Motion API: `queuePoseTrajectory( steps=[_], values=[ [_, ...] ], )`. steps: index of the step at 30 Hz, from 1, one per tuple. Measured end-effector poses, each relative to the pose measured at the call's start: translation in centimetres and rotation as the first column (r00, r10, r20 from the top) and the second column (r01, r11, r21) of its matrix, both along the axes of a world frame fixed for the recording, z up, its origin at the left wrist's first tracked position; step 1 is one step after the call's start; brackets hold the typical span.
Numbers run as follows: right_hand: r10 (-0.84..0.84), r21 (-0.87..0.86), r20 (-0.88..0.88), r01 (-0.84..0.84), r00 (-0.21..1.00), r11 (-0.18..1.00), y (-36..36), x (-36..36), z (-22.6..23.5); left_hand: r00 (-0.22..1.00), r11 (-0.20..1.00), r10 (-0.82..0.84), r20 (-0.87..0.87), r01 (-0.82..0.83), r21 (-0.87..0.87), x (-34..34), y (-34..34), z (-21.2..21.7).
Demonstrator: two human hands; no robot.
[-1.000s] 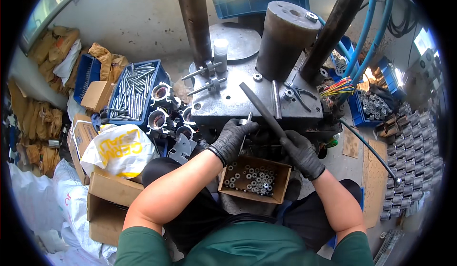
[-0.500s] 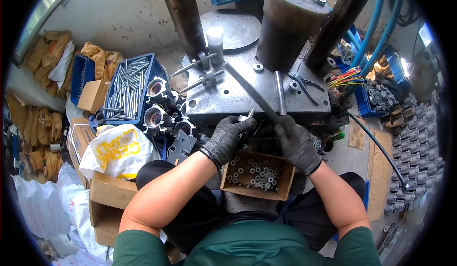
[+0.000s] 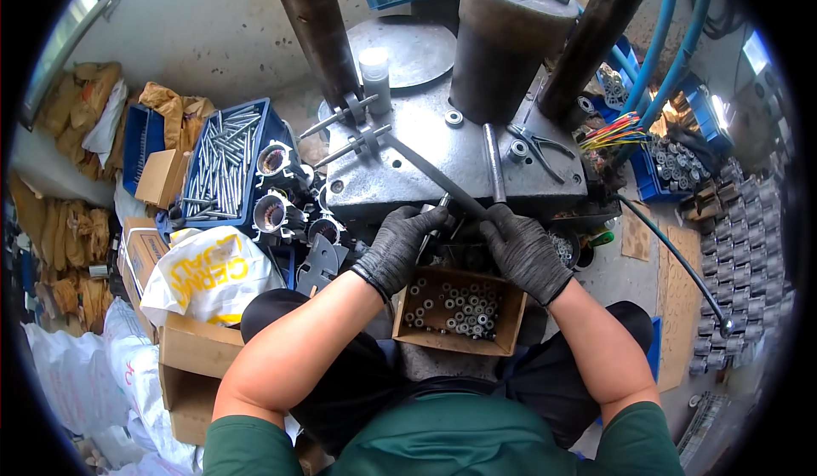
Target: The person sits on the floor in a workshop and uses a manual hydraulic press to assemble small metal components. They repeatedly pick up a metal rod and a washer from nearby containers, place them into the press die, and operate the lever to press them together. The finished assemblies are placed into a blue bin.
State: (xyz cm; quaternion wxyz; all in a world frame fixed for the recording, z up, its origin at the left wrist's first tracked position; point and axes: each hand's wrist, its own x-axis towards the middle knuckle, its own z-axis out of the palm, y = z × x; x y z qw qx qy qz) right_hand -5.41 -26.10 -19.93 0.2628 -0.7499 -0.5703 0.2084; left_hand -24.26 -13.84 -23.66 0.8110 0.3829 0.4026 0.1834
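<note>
My left hand (image 3: 393, 246), in a dark grey glove, is closed around a slim metal shaft (image 3: 444, 201), whose shiny end sticks up past the thumb. My right hand (image 3: 529, 253), gloved alike, grips the near end of a long flat file (image 3: 436, 174). The file slants away to the far left over the steel press bed (image 3: 366, 184), its blade passing close to the shaft's end; I cannot tell if they touch. Below both hands is an open cardboard box (image 3: 408, 333) with several small bearings (image 3: 466, 307) in it.
On the press bed stand a thick steel cylinder (image 3: 502, 59), pliers (image 3: 545, 154), a metal rod (image 3: 494, 165) and two shafts in a bracket (image 3: 364, 142). At left are a blue crate (image 3: 271, 127) of shafts and motor housings (image 3: 274, 210). Metal parts (image 3: 740, 263) are stacked at right.
The file's far end has swung lower and leftward, bringing the blade closer to the shaft's end. My right hand has shifted slightly left. Both hands keep their grip, and the whole view has moved a little.
</note>
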Motion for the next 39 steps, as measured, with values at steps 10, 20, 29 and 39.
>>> queuePoseTrajectory(
  steps=[10,20,29,39],
  values=[
    [-0.039,0.106,-0.091,0.049,0.995,0.993,-0.1,-0.3,-0.6,0.992,0.992,-0.069,0.101,0.079,-0.093,-0.7,0.6,-0.4],
    [-0.037,0.068,-0.077,0.043,0.996,0.997,-0.5,-0.7,-0.3,0.995,0.991,-0.079,0.055,0.084,-0.102,-0.7,0.7,-0.8],
    [0.043,-0.023,-0.026,-0.043,0.999,0.999,0.1,0.2,-1.5,0.999,0.997,-0.046,0.03,0.047,-0.064,-0.3,0.0,0.7],
    [0.059,0.002,-0.071,-0.059,0.996,0.998,-0.1,0.8,-2.0,0.991,0.993,-0.09,0.094,0.097,-0.071,-1.0,0.7,-0.3]
  ],
)
